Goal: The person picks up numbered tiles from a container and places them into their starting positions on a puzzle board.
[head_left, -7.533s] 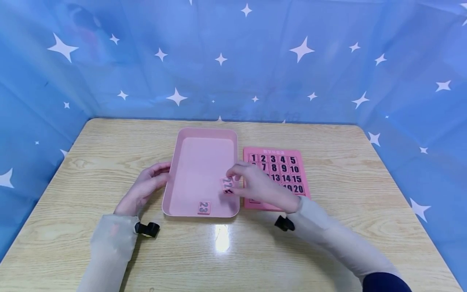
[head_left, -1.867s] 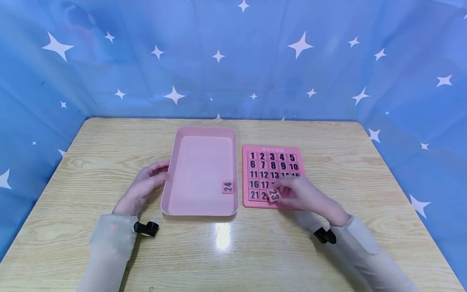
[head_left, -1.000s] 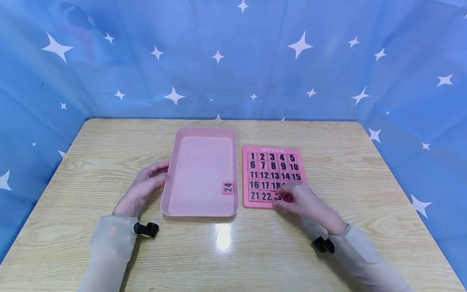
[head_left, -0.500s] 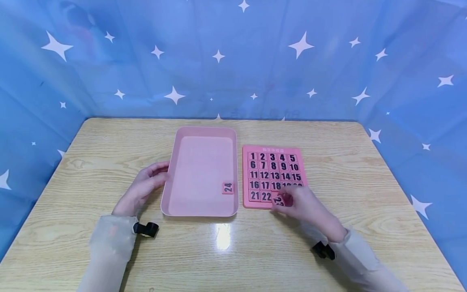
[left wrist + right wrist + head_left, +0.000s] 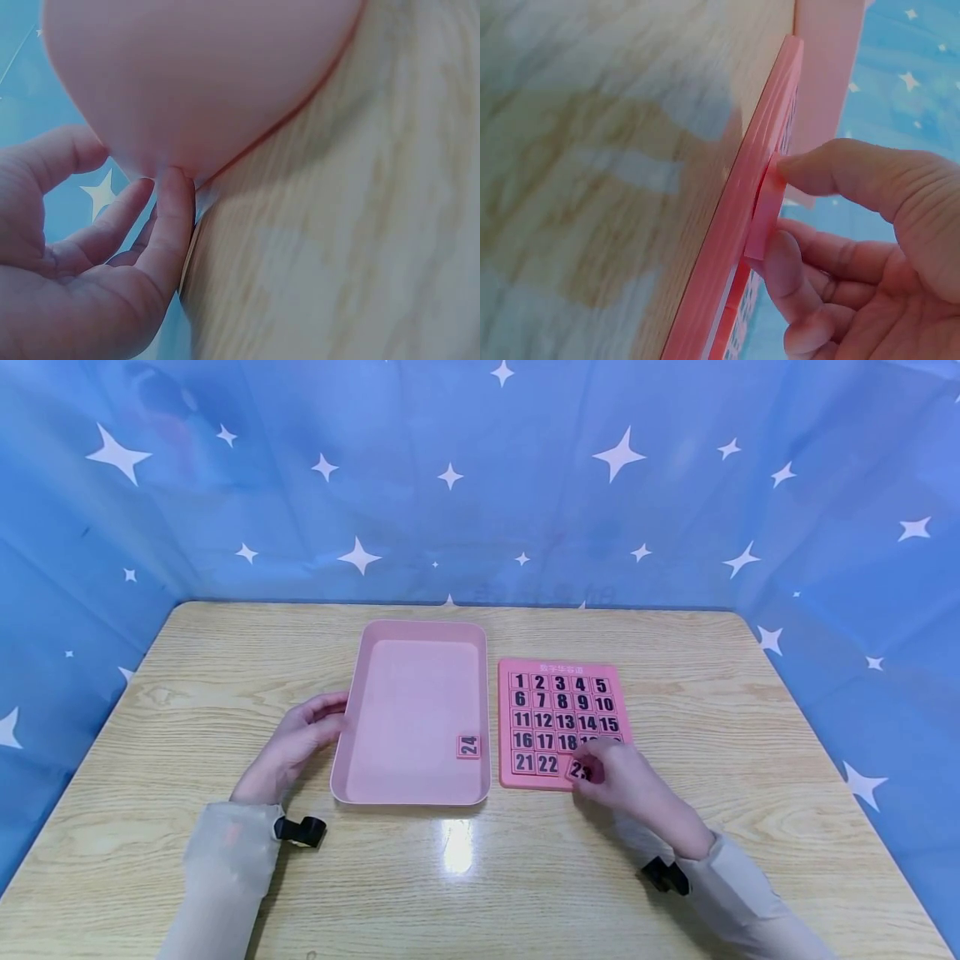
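Note:
My right hand (image 5: 626, 777) pinches a pink number tile marked 23 (image 5: 579, 770) between thumb and fingers. The tile sits tilted over the bottom row of the pink number puzzle board (image 5: 557, 782), just right of tile 22 (image 5: 547, 763). In the right wrist view, the thumb and a finger hold the tile (image 5: 767, 210) by its edges, close against the board's raised rim (image 5: 739, 195). My left hand (image 5: 296, 743) rests with loosely bent fingers against the left wall of a pink tray (image 5: 347, 727); its fingertips (image 5: 176, 187) touch the tray's side in the left wrist view.
Tile 24 (image 5: 468, 747) lies turned sideways inside the tray, near its right wall. Tray and board stand side by side on the wooden table (image 5: 420, 902). A blue star-patterned curtain (image 5: 420, 485) rises behind the table and on both sides.
Tile 22 went from the tray onto the board, and my right hand then took tile 23 from the tray. Lately tile 23 has turned more upright and shifted right. The left hand stays put.

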Demonstrator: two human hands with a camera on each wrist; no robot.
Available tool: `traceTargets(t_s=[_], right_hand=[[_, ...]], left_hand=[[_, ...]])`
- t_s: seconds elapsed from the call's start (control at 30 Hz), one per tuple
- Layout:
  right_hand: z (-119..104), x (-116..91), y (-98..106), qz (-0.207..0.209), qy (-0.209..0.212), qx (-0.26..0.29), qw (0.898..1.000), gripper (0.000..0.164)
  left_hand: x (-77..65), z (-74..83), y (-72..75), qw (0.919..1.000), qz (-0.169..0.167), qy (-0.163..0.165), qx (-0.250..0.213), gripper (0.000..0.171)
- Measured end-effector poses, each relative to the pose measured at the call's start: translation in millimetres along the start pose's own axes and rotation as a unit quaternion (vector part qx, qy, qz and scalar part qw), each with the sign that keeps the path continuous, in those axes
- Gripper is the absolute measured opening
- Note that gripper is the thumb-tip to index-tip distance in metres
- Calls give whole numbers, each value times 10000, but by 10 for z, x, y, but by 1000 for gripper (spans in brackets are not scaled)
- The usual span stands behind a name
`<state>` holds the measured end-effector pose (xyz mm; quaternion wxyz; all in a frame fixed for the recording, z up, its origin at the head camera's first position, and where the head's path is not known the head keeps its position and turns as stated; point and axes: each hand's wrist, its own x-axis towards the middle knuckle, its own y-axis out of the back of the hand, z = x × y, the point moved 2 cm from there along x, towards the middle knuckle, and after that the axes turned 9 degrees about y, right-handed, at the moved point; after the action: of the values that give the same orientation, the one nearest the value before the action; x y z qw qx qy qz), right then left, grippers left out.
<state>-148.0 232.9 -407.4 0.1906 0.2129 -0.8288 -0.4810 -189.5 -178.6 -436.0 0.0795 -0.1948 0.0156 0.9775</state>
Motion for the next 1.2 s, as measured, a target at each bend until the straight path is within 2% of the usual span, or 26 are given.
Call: traceTargets(t_s=[0.57, 1.03, 1.2], right_hand=[[18, -27, -44, 499, 311, 347, 9977, 23], [44, 14, -5, 304, 37, 592, 9978, 20], [13, 125, 61, 517, 254, 468, 9972, 21]], left_hand=[[6, -11, 5, 10000, -18, -24, 91, 55], [16, 0, 11, 9998, -5, 106, 161, 54], [22, -6, 18, 9997, -47, 181, 161, 53]])
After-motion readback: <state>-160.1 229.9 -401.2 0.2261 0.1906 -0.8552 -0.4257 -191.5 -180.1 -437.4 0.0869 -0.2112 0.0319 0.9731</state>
